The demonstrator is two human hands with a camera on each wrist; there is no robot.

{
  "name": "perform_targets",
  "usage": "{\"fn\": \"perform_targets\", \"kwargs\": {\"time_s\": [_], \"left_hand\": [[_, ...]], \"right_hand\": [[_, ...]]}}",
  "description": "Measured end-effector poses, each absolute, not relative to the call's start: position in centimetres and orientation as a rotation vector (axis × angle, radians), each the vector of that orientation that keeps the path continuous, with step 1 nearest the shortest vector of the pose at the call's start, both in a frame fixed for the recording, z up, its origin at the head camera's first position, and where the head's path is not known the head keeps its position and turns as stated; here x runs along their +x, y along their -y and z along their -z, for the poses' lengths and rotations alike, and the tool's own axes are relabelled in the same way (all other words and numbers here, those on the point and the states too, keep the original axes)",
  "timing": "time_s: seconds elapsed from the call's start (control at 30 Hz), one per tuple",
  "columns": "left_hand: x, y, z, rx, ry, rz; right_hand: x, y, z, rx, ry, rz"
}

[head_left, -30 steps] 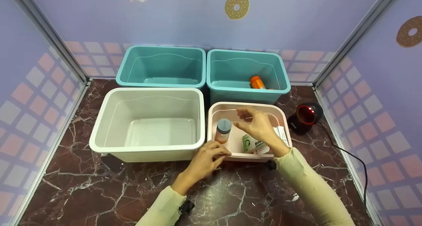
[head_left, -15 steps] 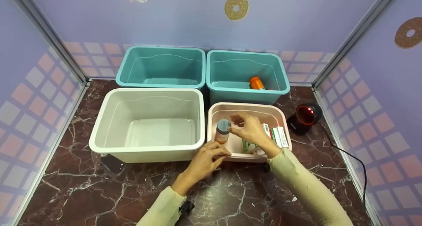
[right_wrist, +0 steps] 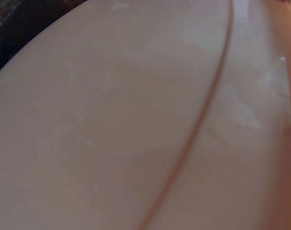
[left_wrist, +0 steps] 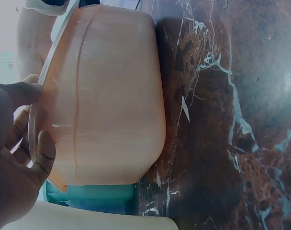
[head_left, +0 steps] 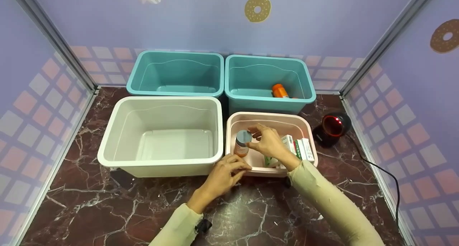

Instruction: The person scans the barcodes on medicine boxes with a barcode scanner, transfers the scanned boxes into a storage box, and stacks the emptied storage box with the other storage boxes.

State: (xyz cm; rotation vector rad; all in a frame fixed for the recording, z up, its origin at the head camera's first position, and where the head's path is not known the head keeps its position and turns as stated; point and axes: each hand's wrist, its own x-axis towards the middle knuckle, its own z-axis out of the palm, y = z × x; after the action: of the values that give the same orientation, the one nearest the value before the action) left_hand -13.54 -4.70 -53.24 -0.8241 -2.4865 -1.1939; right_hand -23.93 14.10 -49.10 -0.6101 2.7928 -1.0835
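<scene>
A pill bottle [head_left: 241, 150] with a grey cap and clear orange body stands at the left end of the pink bin [head_left: 269, 169]. My right hand [head_left: 269, 143] reaches over this bin, thumb and fingers curled round the right side of the bottle near its cap. In the left wrist view my left hand [left_wrist: 16, 158] grips the bin's front rim, thumb and fingers on either side. Several medicine boxes [head_left: 299, 149], white with green and red, stand at the bin's right end, partly behind my right hand. The right wrist view holds only the bin's blurred outer wall [right_wrist: 112, 120].
A larger white bin [head_left: 161, 162] stands left of the pink one. Two teal bins, a left one [head_left: 175, 93] and a right one [head_left: 269, 96], stand behind. An orange bottle [head_left: 279, 90] lies in the right one. A black scanner [head_left: 331, 128] with a red light and cable stands right.
My right hand has moved left and slightly down, from above the boxes to the pill bottle. More of the boxes shows now. The left hand has stayed on the rim.
</scene>
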Motion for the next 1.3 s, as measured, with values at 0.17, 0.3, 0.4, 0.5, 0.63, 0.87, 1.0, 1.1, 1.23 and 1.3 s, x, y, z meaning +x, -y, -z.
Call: {"fn": "perform_targets", "kwargs": {"time_s": [0.17,0.3,0.4,0.5,0.63,0.87,1.0,1.1,1.23,1.3], "left_hand": [[-13.5,4.7,53.2,-0.815,2.505,1.187],[-13.5,4.7,53.2,-0.817,2.509,1.186],[-13.5,4.7,53.2,-0.819,2.505,1.183],[-13.6,4.7,53.3,-0.822,2.499,1.182],[-13.6,4.7,53.3,-0.826,2.483,1.193],[-13.6,4.7,53.2,-0.841,2.472,1.173],[-13.6,4.8,53.1,-0.835,2.504,1.150],[-13.6,4.8,53.1,-0.830,2.521,1.140],[-13.6,4.8,53.1,-0.826,2.524,1.148],[-13.6,4.8,53.2,-0.825,2.526,1.144]], "right_hand": [[-24.2,-13.8,49.4,-0.588,-2.798,1.011],[-24.3,-13.6,49.7,-0.601,-2.795,1.000],[-24.4,-13.4,49.9,-0.622,-2.789,0.982],[-24.5,-13.3,50.0,-0.634,-2.789,0.954],[-24.6,-13.1,50.0,-0.639,-2.796,0.921],[-24.8,-12.7,50.2,-0.632,-2.820,0.875],[-24.8,-12.5,50.2,-0.617,-2.828,0.826],[-24.8,-12.4,50.1,-0.616,-2.831,0.791],[-24.8,-12.4,50.1,-0.604,-2.837,0.784],[-24.7,-12.4,50.1,-0.604,-2.834,0.789]]}}
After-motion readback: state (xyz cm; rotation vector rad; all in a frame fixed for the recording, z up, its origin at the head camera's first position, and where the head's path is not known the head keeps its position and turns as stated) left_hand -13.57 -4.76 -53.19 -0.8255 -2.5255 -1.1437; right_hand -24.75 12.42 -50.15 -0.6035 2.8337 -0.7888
